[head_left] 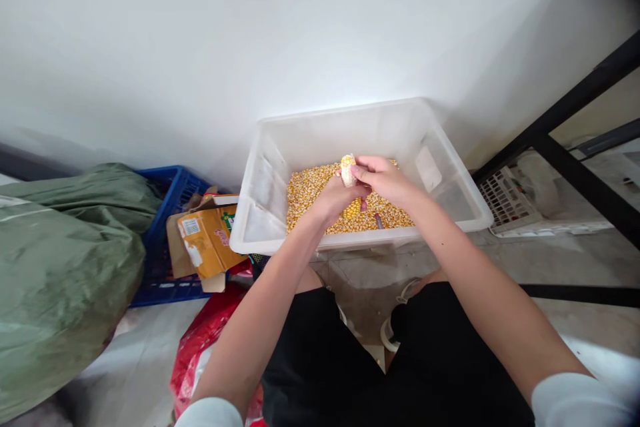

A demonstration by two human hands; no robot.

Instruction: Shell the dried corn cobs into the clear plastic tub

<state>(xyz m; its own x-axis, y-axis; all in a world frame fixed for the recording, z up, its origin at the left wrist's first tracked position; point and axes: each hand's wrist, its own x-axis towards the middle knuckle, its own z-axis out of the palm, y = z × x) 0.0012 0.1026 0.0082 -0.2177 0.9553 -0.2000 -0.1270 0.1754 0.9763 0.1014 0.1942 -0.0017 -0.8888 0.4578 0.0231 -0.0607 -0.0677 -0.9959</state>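
Observation:
A partly stripped corn cob (349,172) stands tilted between my hands, its pale side bare and some yellow kernels left near the top. My left hand (336,199) is closed around it from below. On its upper part press the thumb and fingers of my right hand (381,179). Yellow corn (353,209) shows beneath my left fingers; whether it belongs to the same cob I cannot tell. Both hands are over loose corn kernels (311,195) spread across the bottom of a translucent plastic bin (345,121). A small brownish-purple object (379,221) lies among the kernels.
Behind the bin rises a white wall (250,27). At left are a blue crate (167,290), torn cardboard (210,240), a large green sack (65,293) and a red bag (200,340). On the right, a black metal frame (590,187) stands beside a white basket (507,197).

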